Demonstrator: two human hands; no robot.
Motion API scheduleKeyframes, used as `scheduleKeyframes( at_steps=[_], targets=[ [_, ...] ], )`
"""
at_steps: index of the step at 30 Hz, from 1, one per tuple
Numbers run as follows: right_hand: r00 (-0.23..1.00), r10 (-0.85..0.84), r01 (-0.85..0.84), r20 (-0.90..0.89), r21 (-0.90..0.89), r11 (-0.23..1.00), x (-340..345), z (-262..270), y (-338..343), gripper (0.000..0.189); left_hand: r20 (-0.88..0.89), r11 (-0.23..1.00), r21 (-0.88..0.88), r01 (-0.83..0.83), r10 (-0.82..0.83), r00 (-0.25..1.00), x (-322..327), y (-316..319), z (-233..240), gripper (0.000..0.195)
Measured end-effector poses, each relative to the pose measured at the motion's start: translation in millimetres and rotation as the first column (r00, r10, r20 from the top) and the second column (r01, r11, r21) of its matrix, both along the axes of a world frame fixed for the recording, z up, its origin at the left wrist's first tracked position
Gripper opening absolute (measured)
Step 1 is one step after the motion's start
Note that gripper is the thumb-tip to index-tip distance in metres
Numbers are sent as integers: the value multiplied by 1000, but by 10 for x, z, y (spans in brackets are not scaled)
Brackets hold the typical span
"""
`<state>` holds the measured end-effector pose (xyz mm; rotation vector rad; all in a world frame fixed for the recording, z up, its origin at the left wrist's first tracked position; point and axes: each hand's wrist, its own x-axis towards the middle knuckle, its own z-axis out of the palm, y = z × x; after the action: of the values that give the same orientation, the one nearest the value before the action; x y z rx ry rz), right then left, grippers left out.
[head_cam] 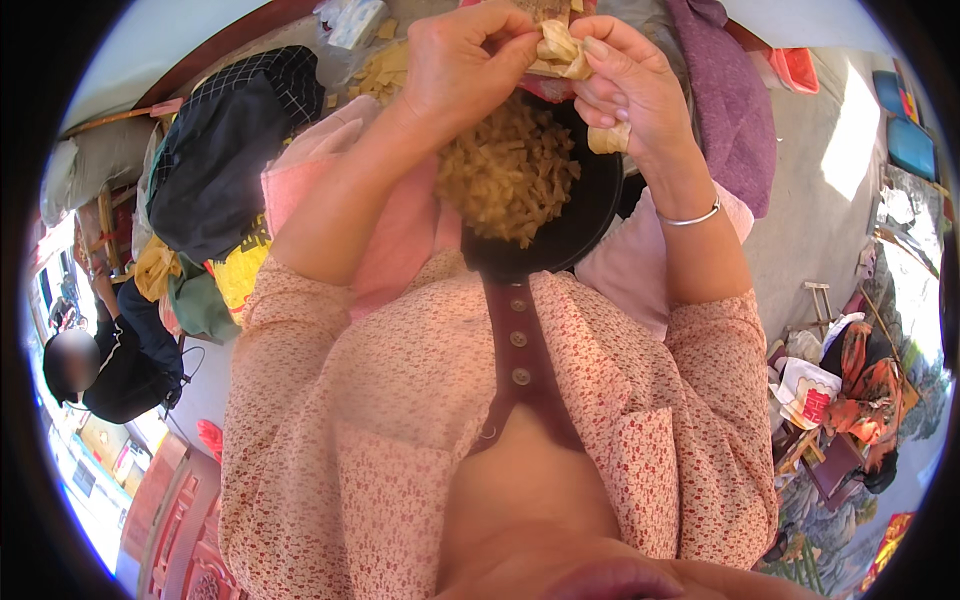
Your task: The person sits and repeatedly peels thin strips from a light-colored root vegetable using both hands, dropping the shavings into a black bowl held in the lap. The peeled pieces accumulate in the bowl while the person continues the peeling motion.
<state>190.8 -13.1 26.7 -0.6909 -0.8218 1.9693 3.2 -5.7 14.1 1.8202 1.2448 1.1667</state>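
Observation:
Between my two hands, near the top of the view, is a thin, pale-yellow folded strip [559,46]; its exact material I cannot tell. My left hand [472,64] pinches one end between thumb and fingertips. The other end is gripped by the thumb and forefinger of my right hand [637,79], which wears a silver bangle at the wrist. Another pale piece [609,139] shows under the curled fingers of that hand. Below both hands, a round black basin [592,225] sits at my lap, holding a heap of small yellowish-brown folded pieces [510,176].
Flat yellow pieces [382,71] lie beyond my left forearm. Dark cloth [225,142] is piled at left, purple cloth [731,112] at right. A red plastic container [795,69] stands farther right. One person [135,367] sits at left, another [862,397] at right.

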Motion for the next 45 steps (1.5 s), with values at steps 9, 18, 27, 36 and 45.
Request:
scheduleKeyframes(
  at_steps=[9, 18, 27, 36, 45],
  targets=[
    [976, 189, -166, 109, -193, 967, 109, -43, 36, 15, -21, 1000, -20, 7, -8, 1000, 74, -67, -5, 6],
    [988, 110, -119, -109, -77, 990, 49, -107, -16, 16, -147, 942, 94, 322, -307, 940, -43, -12, 239, 16],
    [978, 46, -110, 205, 313, 943, 109, 47, -39, 17, 871, 523, -351, 777, -123, 476, -210, -19, 191, 29],
    [923, -66, -55, 380, 299, 953, 387, -16, -5, 12, 345, 743, -427, 516, -393, 852, -448, 71, 205, 24],
    [696, -155, -301, 701, 481, 823, 150, -28, -49, 17, -520, 864, -232, 446, -498, 694, -136, -72, 280, 24]
  ],
)
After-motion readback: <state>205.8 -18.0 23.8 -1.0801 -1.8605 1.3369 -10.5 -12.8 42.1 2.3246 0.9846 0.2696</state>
